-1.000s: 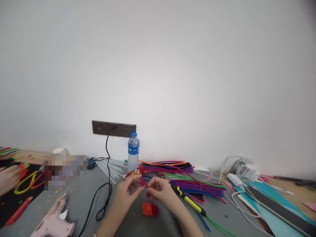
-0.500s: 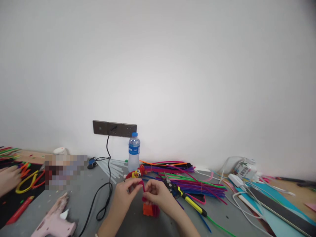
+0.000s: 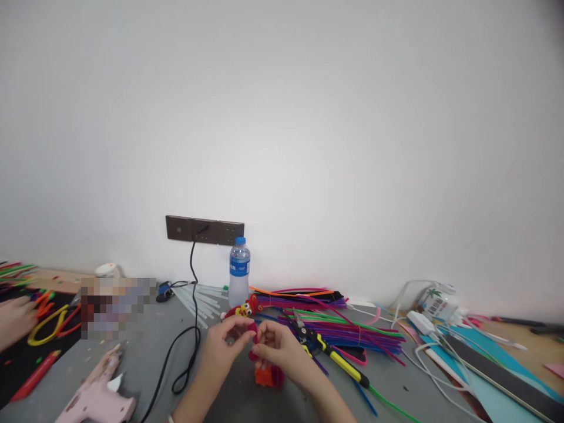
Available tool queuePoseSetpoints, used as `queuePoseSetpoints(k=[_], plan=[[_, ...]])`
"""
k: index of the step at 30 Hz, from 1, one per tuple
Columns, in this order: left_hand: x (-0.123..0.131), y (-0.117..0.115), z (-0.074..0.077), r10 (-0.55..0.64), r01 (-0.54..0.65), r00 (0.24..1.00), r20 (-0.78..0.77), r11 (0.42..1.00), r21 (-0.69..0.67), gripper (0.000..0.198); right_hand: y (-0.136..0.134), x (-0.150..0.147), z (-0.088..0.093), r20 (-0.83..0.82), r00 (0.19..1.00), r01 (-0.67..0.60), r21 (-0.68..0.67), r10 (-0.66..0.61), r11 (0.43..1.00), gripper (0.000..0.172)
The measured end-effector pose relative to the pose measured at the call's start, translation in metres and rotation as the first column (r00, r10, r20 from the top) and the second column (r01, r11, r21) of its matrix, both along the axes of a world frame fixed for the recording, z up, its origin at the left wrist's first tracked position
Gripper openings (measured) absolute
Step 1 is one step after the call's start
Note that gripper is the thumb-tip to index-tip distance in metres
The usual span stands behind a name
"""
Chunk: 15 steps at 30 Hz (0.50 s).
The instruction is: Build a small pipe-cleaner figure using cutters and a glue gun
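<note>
Between my two hands is a short, bent magenta pipe cleaner. My left hand pinches its upper end between thumb and fingers. Lower down, my right hand has its thumb and fingertips closed on the same piece. Just below them on the grey table sits a small orange and dark red fuzzy piece, partly hidden by my right hand. Behind my left hand rests a red and yellow figure with googly eyes; its lower part is hidden.
A water bottle stands by the wall. Yellow-black pliers lie beside bundles of pipe cleaners at right. A pink glue gun and black cable are at left. Another person's hand is at far left.
My hands have come slightly closer together around the magenta pipe cleaner, and my right hand has shifted a little left. The rest stays in place.
</note>
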<state>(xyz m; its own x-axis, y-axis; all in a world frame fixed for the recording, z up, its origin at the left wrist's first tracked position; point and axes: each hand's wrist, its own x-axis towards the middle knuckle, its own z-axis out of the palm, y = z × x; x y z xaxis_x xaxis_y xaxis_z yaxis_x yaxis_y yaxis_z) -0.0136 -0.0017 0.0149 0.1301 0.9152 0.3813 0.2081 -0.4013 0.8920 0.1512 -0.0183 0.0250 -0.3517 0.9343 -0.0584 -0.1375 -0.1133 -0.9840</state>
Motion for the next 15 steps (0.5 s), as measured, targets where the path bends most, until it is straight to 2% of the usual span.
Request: queuePoseSetpoints(k=[5,9,12,15], plan=[[0.0027,0.0007,0.0,-0.087,0.101,0.988,0.129,0.989,-0.111,0.018,0.0017,0.0025,-0.0008,0.035,0.999,0.025,0.039,-0.027,0.999,0.047],[0.0019,0.0017,0.0018,-0.129,0.168,0.97,0.208,0.969,-0.18,0.03,0.003,0.0065,0.0024,0.107,0.993,0.037,0.105,-0.048,0.994,0.045],[0.0009,0.0019,0.0035,-0.111,0.161,0.97,0.214,0.96,-0.23,0.037,0.0034,0.0088,0.0047,0.158,0.984,0.055,0.136,-0.077,0.989,0.041],[0.0014,0.0015,0.0044,-0.15,0.186,0.974,0.168,0.957,-0.221,0.033,0.0035,0.0095,0.0042,0.183,0.979,0.064,0.163,-0.093,0.985,0.035]])
